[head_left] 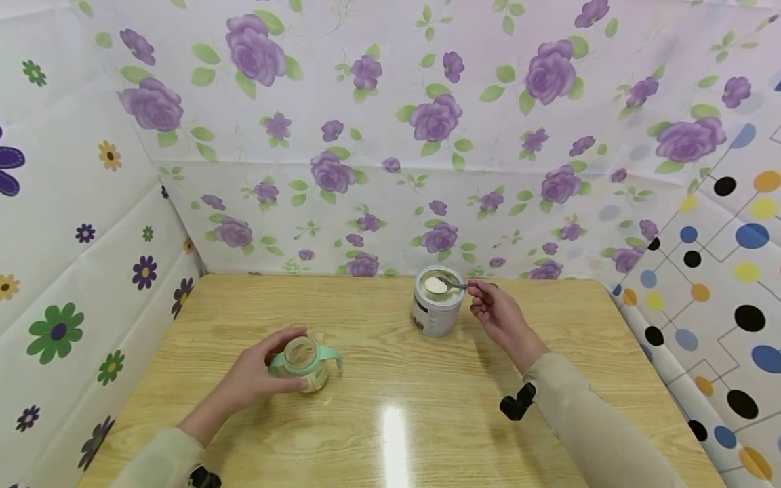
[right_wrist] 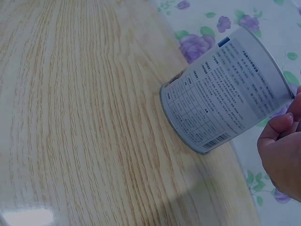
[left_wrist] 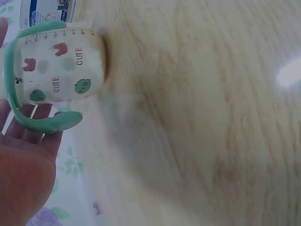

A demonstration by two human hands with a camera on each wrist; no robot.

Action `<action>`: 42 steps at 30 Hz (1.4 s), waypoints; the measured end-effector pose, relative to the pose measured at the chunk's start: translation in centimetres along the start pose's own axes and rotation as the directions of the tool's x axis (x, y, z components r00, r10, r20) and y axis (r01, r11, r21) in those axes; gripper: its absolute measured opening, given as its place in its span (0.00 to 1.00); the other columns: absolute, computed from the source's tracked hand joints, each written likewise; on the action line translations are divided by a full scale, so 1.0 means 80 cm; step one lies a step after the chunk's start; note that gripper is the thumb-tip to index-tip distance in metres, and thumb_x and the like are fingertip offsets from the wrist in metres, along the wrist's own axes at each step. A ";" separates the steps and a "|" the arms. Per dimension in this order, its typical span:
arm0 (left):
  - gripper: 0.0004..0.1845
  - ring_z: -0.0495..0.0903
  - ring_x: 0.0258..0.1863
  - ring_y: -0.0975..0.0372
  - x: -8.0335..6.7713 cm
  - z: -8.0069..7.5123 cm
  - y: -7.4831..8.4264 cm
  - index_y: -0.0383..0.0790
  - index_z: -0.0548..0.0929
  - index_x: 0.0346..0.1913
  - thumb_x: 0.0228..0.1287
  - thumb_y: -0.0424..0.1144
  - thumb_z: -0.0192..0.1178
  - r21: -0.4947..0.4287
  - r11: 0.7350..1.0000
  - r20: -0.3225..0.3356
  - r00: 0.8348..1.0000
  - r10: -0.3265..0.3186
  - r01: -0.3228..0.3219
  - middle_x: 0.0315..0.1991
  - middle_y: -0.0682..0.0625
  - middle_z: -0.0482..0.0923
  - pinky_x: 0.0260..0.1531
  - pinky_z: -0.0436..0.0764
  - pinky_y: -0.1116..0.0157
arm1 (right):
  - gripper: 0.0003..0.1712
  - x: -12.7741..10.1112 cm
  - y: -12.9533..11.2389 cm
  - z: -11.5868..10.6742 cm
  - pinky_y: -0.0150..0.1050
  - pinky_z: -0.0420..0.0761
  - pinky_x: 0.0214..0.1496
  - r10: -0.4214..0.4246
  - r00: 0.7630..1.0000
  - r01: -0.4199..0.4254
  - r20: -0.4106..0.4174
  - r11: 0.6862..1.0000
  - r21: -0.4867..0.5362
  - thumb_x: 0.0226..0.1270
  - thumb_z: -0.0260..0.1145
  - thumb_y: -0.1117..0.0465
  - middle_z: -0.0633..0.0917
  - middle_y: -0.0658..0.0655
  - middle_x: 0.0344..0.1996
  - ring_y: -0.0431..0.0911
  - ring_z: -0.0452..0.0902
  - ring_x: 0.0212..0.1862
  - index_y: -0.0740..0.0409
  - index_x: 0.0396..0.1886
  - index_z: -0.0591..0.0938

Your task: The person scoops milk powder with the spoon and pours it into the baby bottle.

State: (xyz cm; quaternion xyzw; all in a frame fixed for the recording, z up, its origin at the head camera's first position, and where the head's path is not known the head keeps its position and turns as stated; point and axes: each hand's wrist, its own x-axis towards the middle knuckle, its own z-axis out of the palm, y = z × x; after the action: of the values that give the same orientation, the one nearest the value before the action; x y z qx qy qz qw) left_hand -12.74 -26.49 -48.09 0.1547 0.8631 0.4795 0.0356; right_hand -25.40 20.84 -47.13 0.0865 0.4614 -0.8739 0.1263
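Note:
A small baby cup (head_left: 303,362) with mint green handles and a "CUTE" print (left_wrist: 61,66) stands open on the wooden table (head_left: 396,420). My left hand (head_left: 256,376) curls round its left side and holds it. Farther back stands an open silver powder tin (head_left: 436,302) with a printed label (right_wrist: 225,110). My right hand (head_left: 497,313) pinches the handle of a metal spoon (head_left: 444,285) heaped with white powder, held just over the tin's mouth. In the right wrist view only the curled fingers (right_wrist: 282,155) show beside the tin.
Flowered sheets (head_left: 390,135) wall the table at the back and left, a dotted sheet (head_left: 720,285) at the right. A bright glare (head_left: 395,434) lies on the tabletop near the front. A black wrist camera mount (head_left: 517,401) sits under my right sleeve.

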 end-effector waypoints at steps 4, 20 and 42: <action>0.43 0.81 0.64 0.48 -0.001 0.004 -0.003 0.44 0.77 0.75 0.57 0.45 0.84 -0.033 0.998 -0.023 0.999 -0.049 0.048 0.71 0.45 0.79 0.58 0.81 0.64 | 0.21 -0.002 -0.002 0.000 0.30 0.76 0.37 0.000 1.000 0.000 0.014 1.000 -0.001 0.90 0.51 0.59 0.89 0.49 0.30 0.38 0.76 0.30 0.57 0.41 0.89; 0.39 0.83 0.60 0.50 0.000 0.009 -0.008 0.45 0.80 0.73 0.58 0.44 0.83 -0.052 0.996 -0.060 0.996 -0.072 0.069 0.66 0.47 0.83 0.55 0.83 0.62 | 0.23 -0.001 0.000 0.001 0.30 0.75 0.36 0.004 1.000 -0.004 -0.008 1.000 0.018 0.91 0.49 0.60 0.89 0.49 0.28 0.38 0.75 0.29 0.57 0.40 0.88; 0.39 0.83 0.59 0.51 0.000 0.010 -0.008 0.47 0.81 0.72 0.57 0.46 0.84 -0.017 0.998 -0.069 0.996 -0.063 0.062 0.65 0.47 0.83 0.55 0.83 0.58 | 0.21 -0.014 -0.035 0.030 0.30 0.78 0.38 -0.025 0.995 0.029 0.099 0.999 -0.039 0.91 0.48 0.61 0.89 0.49 0.30 0.38 0.78 0.30 0.59 0.44 0.87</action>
State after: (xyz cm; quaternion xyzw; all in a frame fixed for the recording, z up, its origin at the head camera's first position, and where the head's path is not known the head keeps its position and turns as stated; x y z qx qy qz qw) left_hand -12.74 -26.19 -49.07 0.1108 0.8647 0.4895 0.0219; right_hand -25.27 20.52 -43.33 0.0345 0.4733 -0.8692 0.1391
